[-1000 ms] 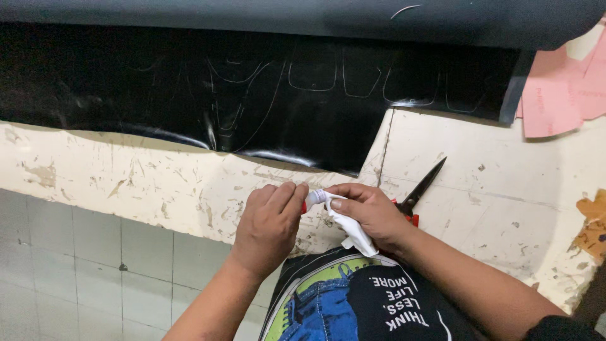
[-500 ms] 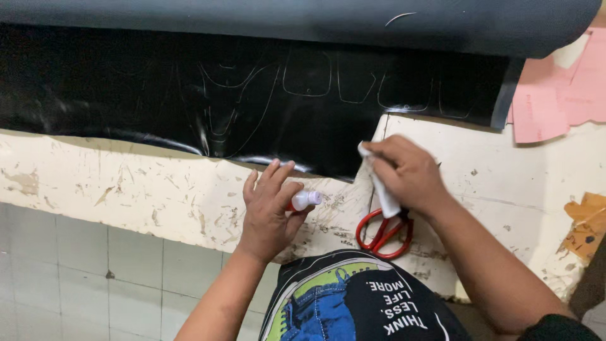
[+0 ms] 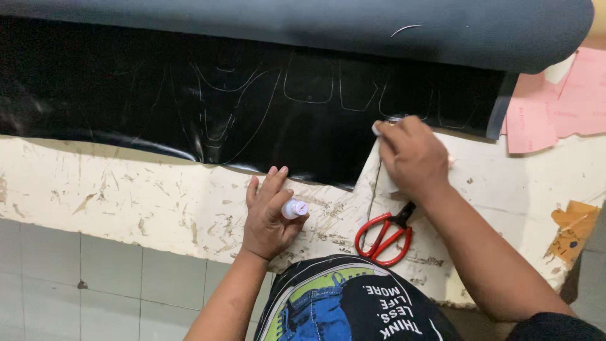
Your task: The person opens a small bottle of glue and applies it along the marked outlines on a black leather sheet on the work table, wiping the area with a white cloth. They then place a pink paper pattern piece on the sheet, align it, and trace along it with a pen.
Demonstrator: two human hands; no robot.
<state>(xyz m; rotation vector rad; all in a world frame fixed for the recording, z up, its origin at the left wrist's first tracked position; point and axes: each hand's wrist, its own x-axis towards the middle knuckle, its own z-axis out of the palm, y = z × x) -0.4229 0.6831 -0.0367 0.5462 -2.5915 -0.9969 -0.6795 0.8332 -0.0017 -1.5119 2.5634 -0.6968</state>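
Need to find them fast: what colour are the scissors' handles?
Red, on the scissors in the head view.

Scissors [image 3: 383,237] on table [image 3: 126,202]; sheet [image 3: 252,113] behind; paper [image 3: 555,101] right.

One black sheet [image 3: 252,120] upper frame, one red-handled scissors [image 3: 384,236] lower centre, one small white bottle [image 3: 293,209] centre, two pink paper pieces [image 3: 555,101] upper right
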